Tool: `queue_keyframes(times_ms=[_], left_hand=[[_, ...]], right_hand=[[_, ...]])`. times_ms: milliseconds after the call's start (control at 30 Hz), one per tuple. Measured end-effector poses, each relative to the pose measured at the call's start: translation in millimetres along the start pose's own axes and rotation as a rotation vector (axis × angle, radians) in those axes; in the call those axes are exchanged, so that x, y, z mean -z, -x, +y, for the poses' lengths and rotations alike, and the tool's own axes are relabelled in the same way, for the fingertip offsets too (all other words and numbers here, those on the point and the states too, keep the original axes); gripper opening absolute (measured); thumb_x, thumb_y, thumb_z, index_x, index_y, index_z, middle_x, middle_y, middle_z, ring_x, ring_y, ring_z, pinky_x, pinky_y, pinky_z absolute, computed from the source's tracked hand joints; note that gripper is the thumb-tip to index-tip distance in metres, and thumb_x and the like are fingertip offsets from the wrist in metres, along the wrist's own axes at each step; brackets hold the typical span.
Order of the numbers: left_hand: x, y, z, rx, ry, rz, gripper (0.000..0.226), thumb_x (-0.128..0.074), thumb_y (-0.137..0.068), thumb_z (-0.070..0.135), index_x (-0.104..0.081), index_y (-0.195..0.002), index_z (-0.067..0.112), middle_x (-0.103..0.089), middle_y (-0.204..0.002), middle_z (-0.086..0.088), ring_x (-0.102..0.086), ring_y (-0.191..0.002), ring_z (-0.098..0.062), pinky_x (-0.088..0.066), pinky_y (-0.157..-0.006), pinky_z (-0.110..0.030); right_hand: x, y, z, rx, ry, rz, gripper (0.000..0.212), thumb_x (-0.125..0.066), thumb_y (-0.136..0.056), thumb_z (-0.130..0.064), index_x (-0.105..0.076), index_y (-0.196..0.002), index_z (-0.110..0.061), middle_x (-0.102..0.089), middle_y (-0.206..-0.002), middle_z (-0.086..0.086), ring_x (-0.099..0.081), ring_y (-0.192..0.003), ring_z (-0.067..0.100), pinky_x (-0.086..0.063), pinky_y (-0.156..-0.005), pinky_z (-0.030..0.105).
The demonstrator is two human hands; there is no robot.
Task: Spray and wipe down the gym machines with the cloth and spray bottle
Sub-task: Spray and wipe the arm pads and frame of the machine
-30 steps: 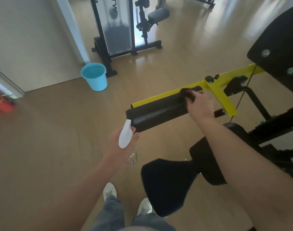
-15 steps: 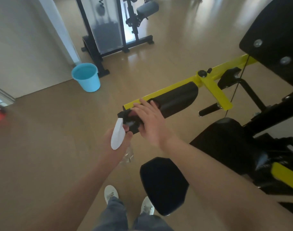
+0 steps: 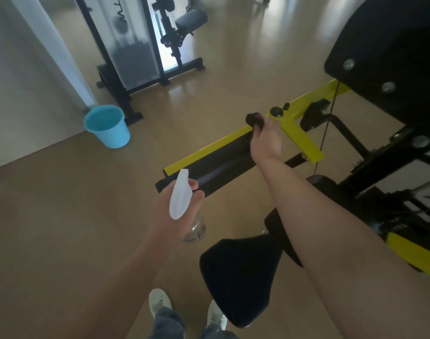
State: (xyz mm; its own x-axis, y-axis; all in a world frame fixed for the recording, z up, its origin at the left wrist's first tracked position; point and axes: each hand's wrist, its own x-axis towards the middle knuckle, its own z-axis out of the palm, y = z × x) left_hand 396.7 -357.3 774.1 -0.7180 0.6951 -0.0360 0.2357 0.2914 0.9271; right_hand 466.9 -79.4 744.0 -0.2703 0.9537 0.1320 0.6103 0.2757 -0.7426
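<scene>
Wooden gym floor point(image 3: 62, 228) lies below. Right hand point(image 3: 266, 140) presses a dark cloth point(image 3: 254, 119) on the black padded roller's point(image 3: 216, 167) far end; left hand point(image 3: 177, 216) grips a white-topped clear spray bottle point(image 3: 181, 201) near it.

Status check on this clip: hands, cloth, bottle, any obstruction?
Left hand gripping spray bottle. Right hand pressing dark cloth on black pad. Nothing blocking.

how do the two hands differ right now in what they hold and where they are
The left hand grips a spray bottle upright, off the machine; the right hand presses a dark cloth on the far end of the black roller pad. The left hand is nearer the body, the right reaches farther. Both are bare and closed on something.
</scene>
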Motion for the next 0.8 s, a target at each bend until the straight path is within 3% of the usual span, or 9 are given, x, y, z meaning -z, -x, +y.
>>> queue_keyframes(times_ms=[100,167,300,367,433,500,633,700,800], left_hand=[[12,-6,9,-0.025,-0.018,-0.004,0.015,-0.073,-0.09,0.034,-0.066,-0.097,0.023,-0.064,-0.084,0.011,-0.061,-0.076,-0.006,-0.045,-0.066,-0.015],[18,-10,15,-0.009,0.016,-0.023,0.021,-0.072,-0.086,0.04,-0.067,-0.099,0.025,-0.069,-0.09,0.01,-0.065,-0.079,-0.011,-0.052,-0.074,-0.023],[25,-21,26,0.019,0.034,-0.058,0.026,-0.068,-0.082,0.048,-0.069,-0.099,0.03,-0.066,-0.08,0.014,-0.063,-0.078,-0.013,-0.052,-0.078,-0.033],[26,-27,37,0.019,0.056,-0.072,0.026,-0.069,-0.083,0.05,-0.069,-0.099,0.029,-0.071,-0.086,0.008,-0.068,-0.086,-0.015,-0.056,-0.08,-0.034],[27,-33,48,-0.024,0.079,-0.087,0.019,-0.071,-0.087,0.047,-0.069,-0.097,0.032,-0.073,-0.092,0.002,-0.071,-0.093,-0.019,-0.058,-0.083,-0.035],[27,-39,57,-0.036,0.095,-0.103,0.013,-0.071,-0.088,0.046,-0.068,-0.095,0.035,-0.073,-0.092,-0.001,-0.071,-0.091,-0.016,-0.058,-0.08,-0.032],[26,-57,73,-0.064,0.097,-0.173,0.004,-0.071,-0.093,0.034,-0.07,-0.096,0.031,-0.069,-0.087,0.003,-0.063,-0.077,-0.005,-0.05,-0.073,-0.024],[23,-69,81,-0.09,0.113,-0.21,0.003,-0.072,-0.093,0.031,-0.07,-0.095,0.029,-0.068,-0.086,-0.003,-0.063,-0.073,-0.006,-0.052,-0.07,-0.024],[18,-88,90,-0.111,0.136,-0.26,0.006,-0.072,-0.093,0.034,-0.07,-0.091,0.029,-0.071,-0.092,-0.012,-0.068,-0.075,-0.017,-0.056,-0.069,-0.03]], right_hand=[[-3,14,-3,-0.089,-0.042,0.019,0.035,-0.042,-0.11,-0.03,-0.057,-0.135,-0.011,-0.049,-0.15,0.013,-0.045,-0.144,0.036,-0.04,-0.117,0.052],[-10,37,-10,0.037,0.033,-0.012,0.032,-0.043,-0.109,-0.027,-0.059,-0.131,-0.01,-0.052,-0.149,0.013,-0.034,-0.15,0.037,-0.032,-0.121,0.059],[-18,100,-29,0.389,0.069,-0.172,0.031,-0.04,-0.1,-0.025,-0.065,-0.118,-0.018,-0.064,-0.127,0.002,-0.042,-0.139,0.033,-0.021,-0.123,0.062],[-21,128,-21,0.505,-0.002,-0.298,0.032,-0.051,-0.098,-0.013,-0.064,-0.127,-0.017,-0.06,-0.143,0.002,-0.033,-0.15,0.029,-0.006,-0.128,0.049],[-18,131,-8,0.562,0.042,-0.378,0.054,-0.06,-0.092,0.004,-0.056,-0.144,-0.01,-0.046,-0.159,0.009,-0.018,-0.158,0.03,-0.003,-0.126,0.047],[-10,114,0,0.486,0.107,-0.392,0.062,-0.059,-0.094,0.007,-0.046,-0.153,-0.009,-0.032,-0.167,0.008,-0.007,-0.159,0.026,-0.008,-0.129,0.049],[0,70,-12,0.092,0.065,-0.174,0.045,-0.045,-0.11,-0.015,-0.041,-0.155,-0.015,-0.021,-0.172,0.003,-0.005,-0.161,0.025,-0.019,-0.127,0.042],[-6,53,-24,-0.044,-0.01,-0.077,0.037,-0.042,-0.111,-0.022,-0.049,-0.148,-0.019,-0.025,-0.17,0.003,-0.01,-0.16,0.027,-0.025,-0.126,0.048],[-17,38,-34,-0.239,-0.161,0.071,0.032,-0.041,-0.111,-0.03,-0.056,-0.139,-0.024,-0.04,-0.16,0.006,-0.035,-0.151,0.032,-0.035,-0.121,0.051]])
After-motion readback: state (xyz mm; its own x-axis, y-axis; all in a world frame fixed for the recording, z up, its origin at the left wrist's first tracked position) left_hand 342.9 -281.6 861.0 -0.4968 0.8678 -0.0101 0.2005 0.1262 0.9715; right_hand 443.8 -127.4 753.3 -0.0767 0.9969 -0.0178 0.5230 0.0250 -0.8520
